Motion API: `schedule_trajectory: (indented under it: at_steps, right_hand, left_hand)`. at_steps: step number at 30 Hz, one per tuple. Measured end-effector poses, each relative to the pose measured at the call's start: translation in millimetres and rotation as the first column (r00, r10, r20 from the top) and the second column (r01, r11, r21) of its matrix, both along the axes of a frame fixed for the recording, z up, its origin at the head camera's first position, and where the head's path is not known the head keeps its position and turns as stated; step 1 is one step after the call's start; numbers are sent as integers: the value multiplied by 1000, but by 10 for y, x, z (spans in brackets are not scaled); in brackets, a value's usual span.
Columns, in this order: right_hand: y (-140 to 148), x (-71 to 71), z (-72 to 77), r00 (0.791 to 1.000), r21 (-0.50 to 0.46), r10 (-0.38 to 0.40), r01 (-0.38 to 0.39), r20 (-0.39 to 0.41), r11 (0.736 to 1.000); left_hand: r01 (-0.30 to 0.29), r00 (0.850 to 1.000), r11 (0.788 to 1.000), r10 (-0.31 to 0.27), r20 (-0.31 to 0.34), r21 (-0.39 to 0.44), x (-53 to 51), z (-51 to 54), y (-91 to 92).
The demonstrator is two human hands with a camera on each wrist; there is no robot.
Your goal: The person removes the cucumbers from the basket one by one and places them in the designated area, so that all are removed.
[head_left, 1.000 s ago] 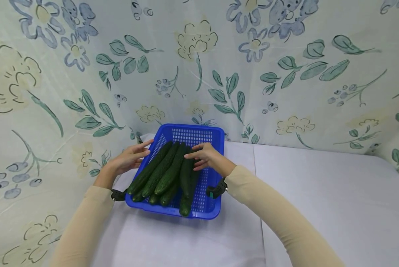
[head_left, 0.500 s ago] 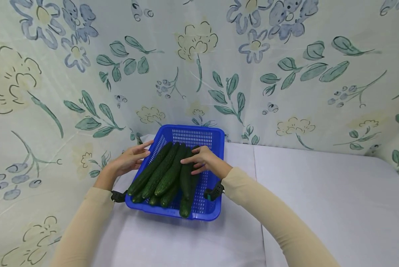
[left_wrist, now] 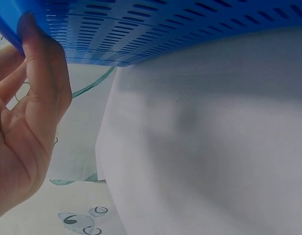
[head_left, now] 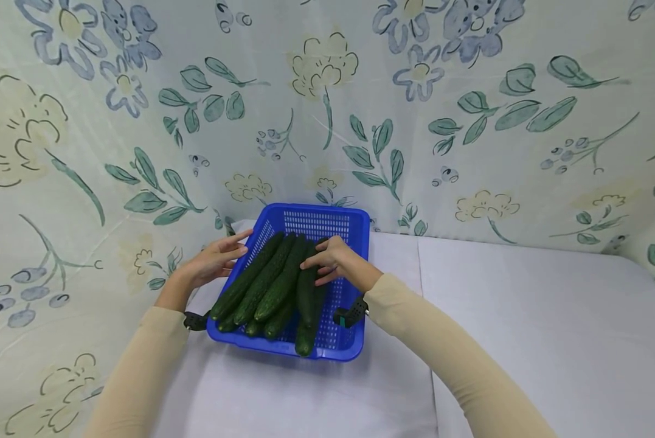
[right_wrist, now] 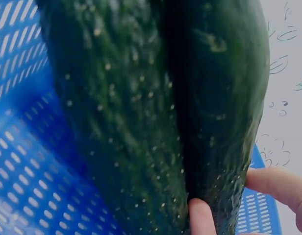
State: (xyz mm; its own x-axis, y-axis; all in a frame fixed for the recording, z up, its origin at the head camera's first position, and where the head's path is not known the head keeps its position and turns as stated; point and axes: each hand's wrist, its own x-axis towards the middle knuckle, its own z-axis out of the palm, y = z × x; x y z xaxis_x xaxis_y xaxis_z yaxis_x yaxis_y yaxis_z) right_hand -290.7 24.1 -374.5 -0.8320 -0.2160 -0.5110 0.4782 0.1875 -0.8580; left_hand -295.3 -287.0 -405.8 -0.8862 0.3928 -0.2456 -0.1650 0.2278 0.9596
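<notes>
Several dark green cucumbers lie lengthwise in a blue plastic basket (head_left: 345,325). My right hand (head_left: 338,261) reaches over the basket's right side and pinches a cucumber (head_left: 306,298) on the right of the pile. In the right wrist view, one fingertip (right_wrist: 202,218) sits between that cucumber (right_wrist: 219,117) and a bumpier neighbouring cucumber (right_wrist: 116,127), and another digit touches its far side. Fairly straight fingers of my left hand (head_left: 213,260) touch the basket's left side near the rim. In the left wrist view, a finger (left_wrist: 39,73) lies against the basket's outer wall (left_wrist: 141,29).
The basket stands on a white-covered table (head_left: 502,328), close to a floral cloth backdrop (head_left: 283,121). A seam runs down the cover to the right of the basket. Black bands with devices (head_left: 351,313) sit on both wrists.
My right hand has moved slightly toward the near left, and its fingers have come around the right-hand cucumber. The left hand and the basket have stayed in place.
</notes>
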Motion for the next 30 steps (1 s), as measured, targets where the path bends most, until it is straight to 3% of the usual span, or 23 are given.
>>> schedule_trajectory:
  at_steps: [9, 18, 30]
  right_hand:
    - [-8, 41, 0, 1000, 6, -6, 6, -16, 1000]
    - [-24, 64, -50, 997, 45, 58, -56, -46, 997]
    - [-23, 46, -3, 995, 49, 76, -74, -58, 996]
  left_hand:
    - [4, 1000, 1000, -4, -4, -6, -14, -11, -9]
    - [10, 1000, 1000, -10, 0, 2, -9, -10, -7]
    - [16, 1000, 1000, -16, -5, 7, -2, -3, -3]
